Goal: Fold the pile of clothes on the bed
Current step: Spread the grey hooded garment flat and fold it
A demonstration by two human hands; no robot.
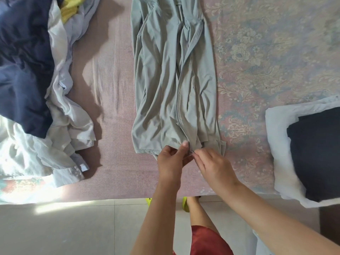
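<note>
Hands work the near hem of the grey garment [174, 80], which lies lengthwise on the bed [110, 80] beyond them: left hand [172, 162] and right hand [213, 165] each pinch that edge. Ideally they align the layers before folding away. No containers show; unfolded pile [36, 89] sits left.

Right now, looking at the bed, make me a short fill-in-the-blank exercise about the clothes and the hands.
1. Both the left hand and the right hand pinch the near hem of the ____ garment.
2. The unfolded pile lies on the ____ side of the bed.
3. On the white folded item at the right lies a ____ folded item.

Missing words: grey; left; dark
</note>
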